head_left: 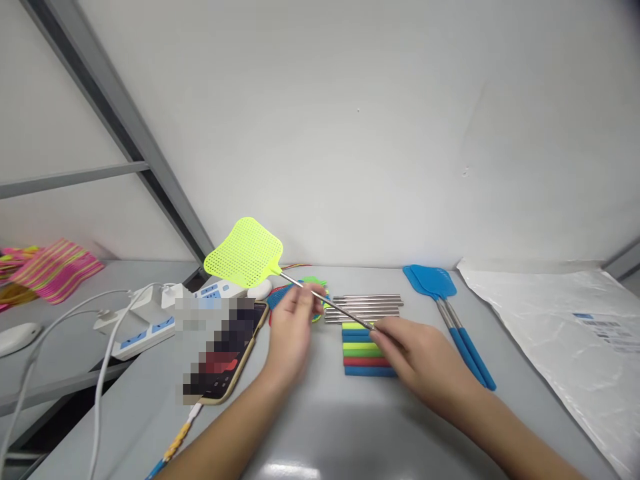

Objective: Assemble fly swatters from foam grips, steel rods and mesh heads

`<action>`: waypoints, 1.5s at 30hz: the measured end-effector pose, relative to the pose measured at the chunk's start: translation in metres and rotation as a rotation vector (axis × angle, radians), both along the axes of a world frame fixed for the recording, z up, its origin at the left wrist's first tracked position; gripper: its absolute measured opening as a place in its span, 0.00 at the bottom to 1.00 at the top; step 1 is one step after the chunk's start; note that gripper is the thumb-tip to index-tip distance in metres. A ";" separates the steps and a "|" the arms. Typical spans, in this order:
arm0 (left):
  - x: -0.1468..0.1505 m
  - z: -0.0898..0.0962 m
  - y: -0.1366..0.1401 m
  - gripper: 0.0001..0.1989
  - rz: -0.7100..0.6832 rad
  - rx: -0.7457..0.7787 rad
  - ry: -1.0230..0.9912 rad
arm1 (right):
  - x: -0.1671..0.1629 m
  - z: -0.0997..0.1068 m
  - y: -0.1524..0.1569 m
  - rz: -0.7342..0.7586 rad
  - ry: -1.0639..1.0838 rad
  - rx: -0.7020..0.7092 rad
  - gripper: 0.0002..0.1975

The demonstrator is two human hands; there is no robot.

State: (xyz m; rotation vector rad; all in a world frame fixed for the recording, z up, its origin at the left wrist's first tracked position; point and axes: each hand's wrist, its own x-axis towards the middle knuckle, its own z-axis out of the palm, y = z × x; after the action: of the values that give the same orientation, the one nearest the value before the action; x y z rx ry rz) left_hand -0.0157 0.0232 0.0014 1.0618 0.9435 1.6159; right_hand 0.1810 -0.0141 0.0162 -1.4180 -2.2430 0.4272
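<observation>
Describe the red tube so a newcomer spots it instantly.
On the grey table, find the row of metal rods. On their near side, partly hidden by the right hand, lies a row of coloured tubes. The red tube is the only red one there, between a green tube and the nearest blue tube.

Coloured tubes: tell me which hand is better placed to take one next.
Probably the right hand: it is nearer the coloured tubes, while the left hand holds the metal rod closer to the yellow swatter head.

Whitish wall (pixel 360 133); grey tabletop (pixel 310 420) with light reflection (pixel 290 471); grey frame (pixel 103 87) left.
</observation>
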 end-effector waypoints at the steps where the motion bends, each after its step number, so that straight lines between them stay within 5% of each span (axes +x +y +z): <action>1: 0.005 -0.004 -0.004 0.13 -0.070 -0.021 0.071 | 0.001 -0.001 0.001 0.002 -0.011 0.019 0.14; 5: 0.018 -0.017 -0.015 0.15 -0.244 -0.083 0.186 | 0.005 -0.007 0.004 0.009 -0.064 0.108 0.13; 11: 0.017 -0.016 -0.017 0.16 -0.263 -0.085 0.256 | 0.005 -0.014 0.005 0.037 -0.118 0.248 0.14; 14: 0.012 -0.007 -0.015 0.15 -0.185 -0.017 0.273 | 0.003 -0.012 0.004 0.070 -0.085 0.272 0.15; 20: -0.009 0.011 0.003 0.13 0.076 0.017 -0.064 | 0.010 -0.006 0.005 0.103 -0.116 0.243 0.16; 25: -0.019 0.017 0.011 0.12 0.117 0.029 -0.153 | 0.021 0.000 0.009 0.159 -0.166 0.205 0.15; 36: 0.004 -0.003 -0.007 0.14 -0.219 -0.090 0.123 | 0.036 -0.011 0.022 0.085 -0.172 0.336 0.11; 45: -0.004 0.009 -0.001 0.14 0.025 -0.011 0.047 | 0.035 -0.005 0.025 0.109 -0.085 0.296 0.13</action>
State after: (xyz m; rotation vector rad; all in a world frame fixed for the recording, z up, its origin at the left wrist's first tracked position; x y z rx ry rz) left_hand -0.0192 0.0221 0.0109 1.0884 0.9992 1.6101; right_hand 0.2159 0.0104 0.0113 -1.1860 -2.3424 0.0635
